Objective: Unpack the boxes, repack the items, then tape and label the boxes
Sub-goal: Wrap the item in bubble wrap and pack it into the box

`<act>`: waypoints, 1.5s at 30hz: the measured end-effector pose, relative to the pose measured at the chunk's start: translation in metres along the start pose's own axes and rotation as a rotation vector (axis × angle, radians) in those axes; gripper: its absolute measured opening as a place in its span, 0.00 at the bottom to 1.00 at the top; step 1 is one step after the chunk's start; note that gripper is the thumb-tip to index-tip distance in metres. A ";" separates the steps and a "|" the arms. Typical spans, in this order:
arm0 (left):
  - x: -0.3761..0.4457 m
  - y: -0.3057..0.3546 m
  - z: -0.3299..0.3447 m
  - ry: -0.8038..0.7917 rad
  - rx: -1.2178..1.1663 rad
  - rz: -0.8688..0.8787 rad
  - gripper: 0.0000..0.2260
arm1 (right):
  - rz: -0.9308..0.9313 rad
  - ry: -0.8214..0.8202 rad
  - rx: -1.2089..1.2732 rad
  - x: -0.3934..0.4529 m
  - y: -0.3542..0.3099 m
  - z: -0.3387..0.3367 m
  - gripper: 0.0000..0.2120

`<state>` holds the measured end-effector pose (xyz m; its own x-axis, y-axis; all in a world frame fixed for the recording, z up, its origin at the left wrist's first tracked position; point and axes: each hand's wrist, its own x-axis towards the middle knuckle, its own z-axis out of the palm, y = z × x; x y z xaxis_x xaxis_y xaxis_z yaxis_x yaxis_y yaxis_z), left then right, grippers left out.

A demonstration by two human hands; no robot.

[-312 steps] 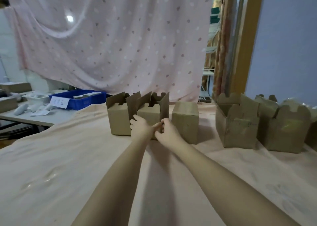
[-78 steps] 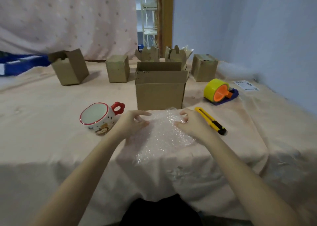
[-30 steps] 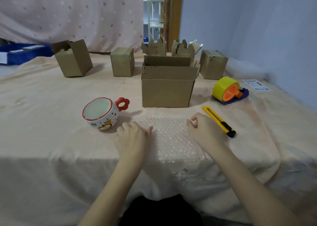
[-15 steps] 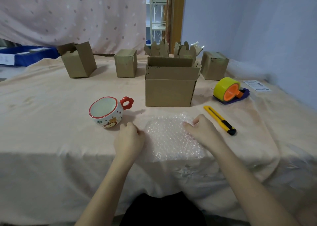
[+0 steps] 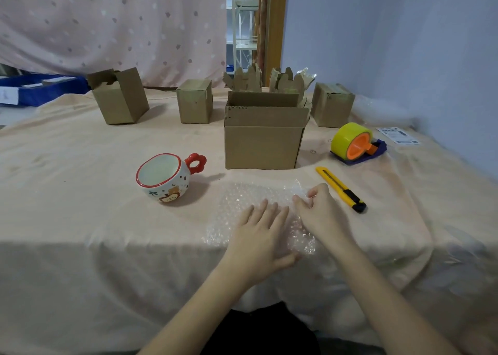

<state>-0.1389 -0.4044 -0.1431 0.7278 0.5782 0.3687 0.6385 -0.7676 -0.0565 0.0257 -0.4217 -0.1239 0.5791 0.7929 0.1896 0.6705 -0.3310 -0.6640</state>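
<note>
Peach cloth (image 5: 80,220) covers the table, draped over the near edge; pink spotted curtain (image 5: 113,23) hangs behind, blue-grey wall (image 5: 390,31) on the right, wooden door post (image 5: 275,26) between them with what may be white shelving (image 5: 242,18) past it; blue bin (image 5: 40,88) far left

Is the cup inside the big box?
No, the cup lies tipped on the tablecloth, to the left of the open box and apart from it.

Open cloth is left between mug (image 5: 163,177) and open carton (image 5: 262,136); the right flank is blocked by a utility knife (image 5: 340,188).
</note>
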 end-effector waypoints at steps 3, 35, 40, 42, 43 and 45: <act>0.002 -0.001 0.000 0.036 0.017 0.038 0.38 | 0.063 0.064 0.039 -0.008 0.004 -0.007 0.15; -0.002 -0.030 -0.021 0.420 -0.967 -0.797 0.11 | -0.126 -0.136 0.568 -0.026 -0.011 -0.005 0.19; 0.011 -0.031 -0.020 0.301 -0.744 -0.807 0.17 | -0.088 -0.063 0.398 -0.024 -0.012 0.003 0.19; 0.015 -0.032 -0.020 0.284 -0.670 -0.829 0.21 | -0.065 -0.023 0.335 -0.024 -0.016 0.005 0.16; 0.016 -0.032 -0.020 0.272 -0.639 -0.832 0.22 | -0.055 -0.007 0.305 -0.024 -0.018 0.006 0.15; 0.018 -0.032 -0.020 0.234 -0.600 -0.823 0.22 | -0.035 -0.006 0.212 -0.023 -0.023 0.006 0.11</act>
<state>-0.1511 -0.3751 -0.1161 0.0165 0.9659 0.2583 0.6391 -0.2089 0.7402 -0.0061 -0.4293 -0.1169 0.5539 0.8053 0.2113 0.5769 -0.1883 -0.7948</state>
